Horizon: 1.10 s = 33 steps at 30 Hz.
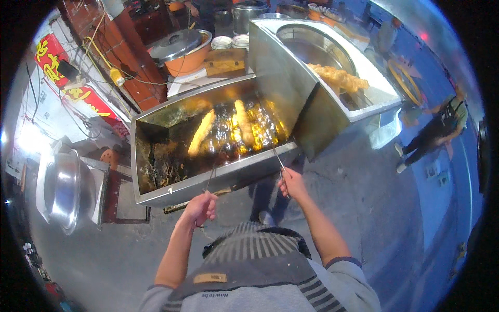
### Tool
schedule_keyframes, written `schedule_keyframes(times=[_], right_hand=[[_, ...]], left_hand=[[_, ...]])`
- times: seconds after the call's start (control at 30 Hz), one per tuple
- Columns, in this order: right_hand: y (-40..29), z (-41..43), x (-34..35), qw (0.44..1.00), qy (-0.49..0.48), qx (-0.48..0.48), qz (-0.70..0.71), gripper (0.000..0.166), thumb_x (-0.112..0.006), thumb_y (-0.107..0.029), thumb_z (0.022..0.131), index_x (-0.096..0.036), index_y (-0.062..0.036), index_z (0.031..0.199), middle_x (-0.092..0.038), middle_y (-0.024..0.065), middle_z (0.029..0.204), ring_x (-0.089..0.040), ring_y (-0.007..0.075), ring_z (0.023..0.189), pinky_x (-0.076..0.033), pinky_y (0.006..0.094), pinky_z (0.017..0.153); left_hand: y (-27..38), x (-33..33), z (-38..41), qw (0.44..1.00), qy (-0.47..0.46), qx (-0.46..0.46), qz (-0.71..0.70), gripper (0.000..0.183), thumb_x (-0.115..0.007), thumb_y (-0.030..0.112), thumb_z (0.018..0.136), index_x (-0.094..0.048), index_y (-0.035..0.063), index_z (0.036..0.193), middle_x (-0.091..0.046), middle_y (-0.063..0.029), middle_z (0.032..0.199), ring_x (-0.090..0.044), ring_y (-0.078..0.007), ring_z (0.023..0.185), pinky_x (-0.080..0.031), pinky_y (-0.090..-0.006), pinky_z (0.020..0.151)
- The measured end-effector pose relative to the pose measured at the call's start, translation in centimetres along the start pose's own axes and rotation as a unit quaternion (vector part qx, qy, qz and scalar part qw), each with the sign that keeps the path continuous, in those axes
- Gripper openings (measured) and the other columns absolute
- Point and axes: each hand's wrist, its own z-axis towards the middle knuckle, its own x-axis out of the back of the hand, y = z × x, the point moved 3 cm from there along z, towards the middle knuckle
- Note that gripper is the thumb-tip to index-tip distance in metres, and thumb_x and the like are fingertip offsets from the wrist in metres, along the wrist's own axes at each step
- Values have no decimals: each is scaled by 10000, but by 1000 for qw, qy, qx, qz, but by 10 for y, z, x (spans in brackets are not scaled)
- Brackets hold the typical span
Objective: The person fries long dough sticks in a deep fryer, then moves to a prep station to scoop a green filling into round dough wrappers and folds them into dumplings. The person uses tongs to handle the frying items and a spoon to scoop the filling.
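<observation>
In front of me stands a metal frying trough (234, 167) of dark, bubbling oil. Two long pieces of fried dough (201, 133) lie apart in it; the second dough stick (243, 121) is nearer the right side. My left hand (201, 207) grips a thin metal rod (211, 175) that reaches over the trough's near rim. Another slim metal rod (278, 159), held in my right hand (291, 184), crosses the same rim near its right end. Both rods' far tips are hard to make out against the oil, and neither visibly holds a dough stick.
Fried dough sticks (339, 78) rest in a steel-sided bin (288, 74) on the right. Behind the trough are a lidded orange pot (187, 58), a wooden box (225, 62) and stacked plates (221, 42). A metal basin (68, 191) stands left; a person (436, 124) is at far right.
</observation>
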Motion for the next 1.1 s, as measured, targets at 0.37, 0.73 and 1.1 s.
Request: schedule_keyframes(times=[0.37,0.73,1.1], right_hand=[[-3,-155,72,980,-53,-19,191,348,-369,-208,893,-401,-4,1173,-535,94,660,-463,112,469,-390,226,426],[-49,-126,8,937,-202,57,280,332,-356,-216,902,-396,-45,1184,-548,94,717,-480,94,504,-405,215,463],[-55,-115,-8,907,-285,-15,311,376,-353,-272,900,-367,-49,1204,-514,76,662,-423,85,457,-357,202,400]], left_hand=[[9,21,-66,998,20,-45,36,344,-415,352,859,-469,19,927,-409,-17,548,-370,-118,442,-407,-296,422],[12,40,-72,877,290,-73,375,263,-405,243,835,-434,4,730,-483,-70,529,-484,-163,444,-400,-301,361],[-8,34,-59,958,202,-149,135,270,-386,276,864,-457,17,841,-441,-36,541,-451,-131,431,-436,-288,399]])
